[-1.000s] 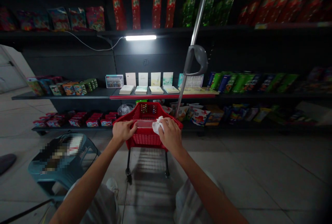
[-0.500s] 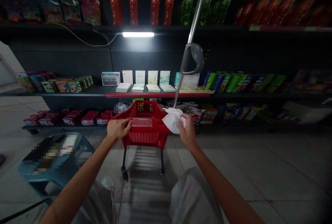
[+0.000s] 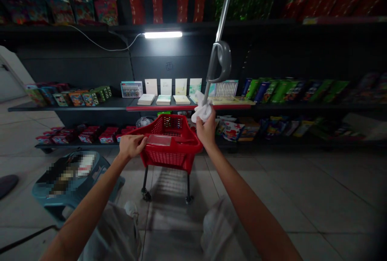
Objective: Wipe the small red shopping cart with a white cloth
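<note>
A small red shopping trolley (image 3: 169, 157) on wheels stands on the tiled floor in front of me. My left hand (image 3: 132, 146) grips its near left rim, fingers curled over the edge. My right hand (image 3: 207, 129) is raised at the trolley's right rear corner and is closed on a crumpled white cloth (image 3: 202, 110). The cloth is pressed against the lower part of the trolley's silver pull handle pole (image 3: 220, 35), which rises steeply and carries a grey grip (image 3: 220, 61).
Dark store shelves (image 3: 187, 108) with notebooks, snack packs and bottles fill the wall behind, lit by a tube lamp (image 3: 163, 34). A teal plastic stool (image 3: 72, 180) stands at the left. My knees show at the bottom. Bare tiled floor lies to the right.
My right hand has lifted the white cloth from the trolley's front rim up and right onto the silver pole. The left hand has stayed on the rim.
</note>
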The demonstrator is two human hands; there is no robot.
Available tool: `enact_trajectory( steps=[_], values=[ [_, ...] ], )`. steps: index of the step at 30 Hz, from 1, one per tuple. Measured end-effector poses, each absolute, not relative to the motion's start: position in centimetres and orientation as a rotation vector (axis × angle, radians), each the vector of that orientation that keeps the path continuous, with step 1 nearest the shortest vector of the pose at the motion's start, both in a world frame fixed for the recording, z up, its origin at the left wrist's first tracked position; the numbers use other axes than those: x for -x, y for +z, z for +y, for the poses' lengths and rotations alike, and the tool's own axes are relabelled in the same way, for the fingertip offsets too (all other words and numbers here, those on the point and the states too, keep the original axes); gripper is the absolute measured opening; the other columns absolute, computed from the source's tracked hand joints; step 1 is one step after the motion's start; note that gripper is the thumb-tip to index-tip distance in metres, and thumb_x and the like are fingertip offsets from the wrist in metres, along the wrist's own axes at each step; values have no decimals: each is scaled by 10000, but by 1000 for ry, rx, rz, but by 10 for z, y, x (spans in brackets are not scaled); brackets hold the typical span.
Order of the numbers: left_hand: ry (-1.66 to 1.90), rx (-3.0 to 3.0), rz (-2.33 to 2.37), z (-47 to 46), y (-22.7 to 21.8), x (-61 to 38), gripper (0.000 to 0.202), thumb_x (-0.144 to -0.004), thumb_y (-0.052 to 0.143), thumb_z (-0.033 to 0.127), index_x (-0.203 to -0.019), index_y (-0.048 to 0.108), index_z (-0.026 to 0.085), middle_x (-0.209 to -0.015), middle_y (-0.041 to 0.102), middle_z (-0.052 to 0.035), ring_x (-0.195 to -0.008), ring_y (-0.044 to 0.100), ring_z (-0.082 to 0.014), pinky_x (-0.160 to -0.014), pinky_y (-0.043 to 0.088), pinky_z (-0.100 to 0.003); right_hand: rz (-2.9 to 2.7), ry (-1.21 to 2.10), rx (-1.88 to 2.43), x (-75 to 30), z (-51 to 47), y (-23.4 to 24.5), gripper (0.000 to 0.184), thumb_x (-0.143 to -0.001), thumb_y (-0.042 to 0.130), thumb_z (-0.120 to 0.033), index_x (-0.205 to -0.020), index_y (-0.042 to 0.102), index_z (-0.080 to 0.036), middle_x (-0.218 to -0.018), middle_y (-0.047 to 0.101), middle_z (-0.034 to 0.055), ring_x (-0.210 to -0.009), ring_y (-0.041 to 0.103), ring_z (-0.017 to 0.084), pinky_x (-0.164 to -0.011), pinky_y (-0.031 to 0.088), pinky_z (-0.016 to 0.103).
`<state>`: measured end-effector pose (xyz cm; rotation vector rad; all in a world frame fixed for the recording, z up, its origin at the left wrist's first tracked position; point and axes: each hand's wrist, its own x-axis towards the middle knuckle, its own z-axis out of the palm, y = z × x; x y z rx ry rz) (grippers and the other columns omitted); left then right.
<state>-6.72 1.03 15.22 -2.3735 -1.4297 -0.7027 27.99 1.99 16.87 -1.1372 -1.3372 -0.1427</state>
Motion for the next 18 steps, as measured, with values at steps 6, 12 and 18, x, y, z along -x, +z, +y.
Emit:
enact_trajectory(
  steps=[6, 12, 18],
  values=[
    [-760, 2361, -1416, 21, 149, 91, 519, -990, 350, 487, -655, 634, 212, -708, 721, -77, -672, 629, -186, -629, 298, -302, -1422, -1, 1213, -272, 8, 140, 412, -885, 550, -383, -1249, 530, -192, -1196, 681, 160, -1110, 647, 293, -985, 519, 418],
    [-736, 2376, -1430, 27, 150, 108, 539, -994, 336, 511, -648, 619, 210, -699, 708, -73, -664, 620, -182, -624, 281, -306, -1594, 386, 1297, -277, -2, 128, 277, -823, 611, -390, -1045, 619, -224, -974, 729, 52, -895, 670, 238, -829, 530, 349],
    [-700, 2389, -1456, 26, 155, 111, 544, -986, 338, 531, -659, 636, 214, -685, 692, -66, -659, 604, -183, -611, 257, -308, -1610, 300, 1265, -278, -12, 133, 326, -850, 616, -363, -1143, 620, -220, -1098, 694, 85, -1029, 648, 275, -951, 523, 428]
  ],
)
